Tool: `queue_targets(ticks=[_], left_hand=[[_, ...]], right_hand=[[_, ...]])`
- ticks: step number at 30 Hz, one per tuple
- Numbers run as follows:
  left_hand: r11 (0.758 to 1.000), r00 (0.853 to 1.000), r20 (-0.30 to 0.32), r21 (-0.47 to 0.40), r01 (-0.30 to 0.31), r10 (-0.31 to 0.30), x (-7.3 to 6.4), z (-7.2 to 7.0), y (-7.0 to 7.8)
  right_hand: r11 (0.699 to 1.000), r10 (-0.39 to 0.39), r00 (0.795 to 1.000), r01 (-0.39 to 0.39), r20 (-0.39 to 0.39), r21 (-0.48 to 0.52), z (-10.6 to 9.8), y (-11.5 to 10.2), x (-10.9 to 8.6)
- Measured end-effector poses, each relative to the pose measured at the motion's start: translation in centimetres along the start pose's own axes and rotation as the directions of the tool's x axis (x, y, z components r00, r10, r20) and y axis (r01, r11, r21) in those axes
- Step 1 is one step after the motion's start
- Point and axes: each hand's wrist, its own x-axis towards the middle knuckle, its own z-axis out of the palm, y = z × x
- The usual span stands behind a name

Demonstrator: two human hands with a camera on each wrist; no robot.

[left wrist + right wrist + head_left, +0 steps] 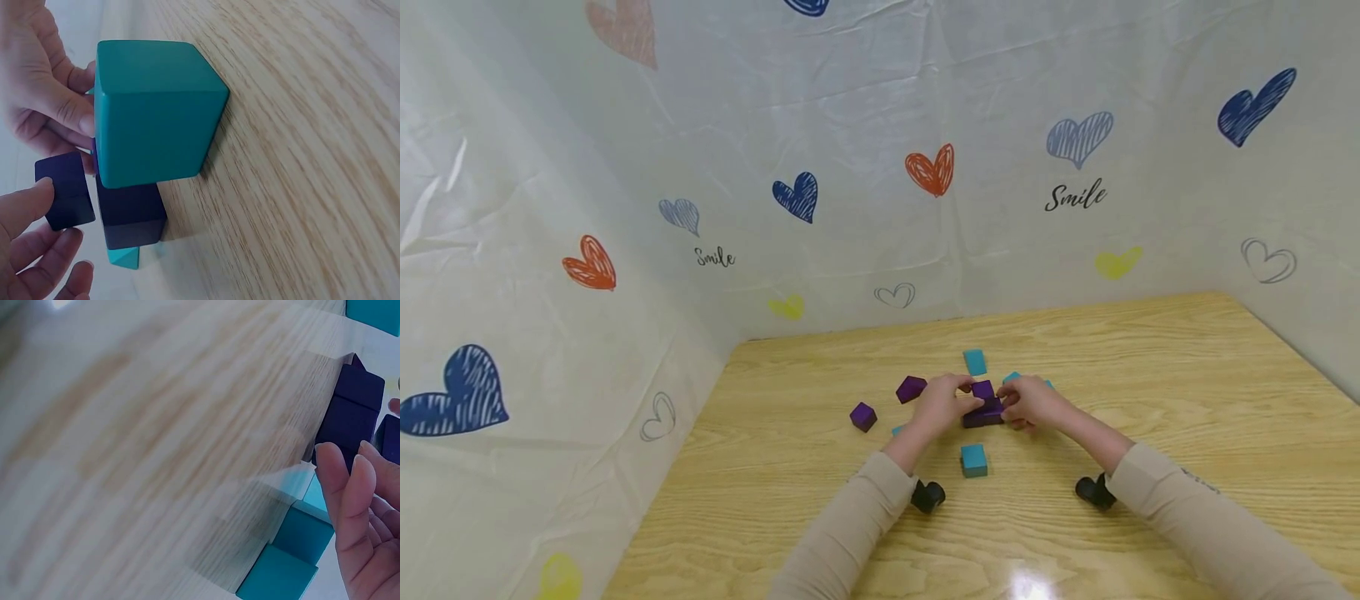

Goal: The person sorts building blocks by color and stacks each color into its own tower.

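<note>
My left hand point(942, 407) pinches a small purple block point(65, 191) between thumb and fingers, held close beside a larger purple block point(132, 215) on the table. In the head view, a purple cube point(982, 389) shows between both hands, above a low purple row point(982, 418). From the right, my right hand point(1033, 403) grips the end of that row with bent fingers. Its fingertips point(363, 467) lie against the near purple block point(347, 425) in the right wrist view. A teal cube point(973, 460) stands in front of the row, hiding part of it in the left wrist view.
To the left lie a purple cube point(863, 417) and a purple angular block point(911, 389). A teal block point(974, 362) lies behind the row, with more teal pieces point(1012, 378) behind my right hand. A patterned white sheet point(850, 250) borders the wooden table point(760, 467).
</note>
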Motion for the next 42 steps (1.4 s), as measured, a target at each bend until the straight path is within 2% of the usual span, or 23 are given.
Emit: queue_targets(ticks=[10,15,21,29,42], left_hand=[[1.0,1.0,0.009,0.025,-0.015,0.015,-0.2,0.4,0.7],[0.997,0.999,0.013,0.057,-0.044,0.043,-0.3,0.4,0.8],[0.997,0.999,0.017,0.06,-0.048,0.048,-0.3,0.4,0.7],[0.998,0.999,0.026,0.053,-0.027,0.025,-0.2,0.5,0.6],[1.0,1.0,0.029,-0.015,0.006,-0.005,-0.2,0.3,0.9]], right_hand=[[1.0,0.011,1.0,-0.011,-0.005,0.003,0.1,0.0,0.0],[1.0,0.019,1.0,-0.019,-0.003,0.006,0.1,0.0,0.0],[1.0,0.019,1.0,-0.019,-0.006,0.004,0.1,0.1,0.0],[0.996,-0.041,0.998,0.037,-0.038,-0.084,-1.2,-0.9,-0.4],[0.994,-0.058,0.997,0.052,-0.056,-0.096,-1.2,-1.0,-0.1]])
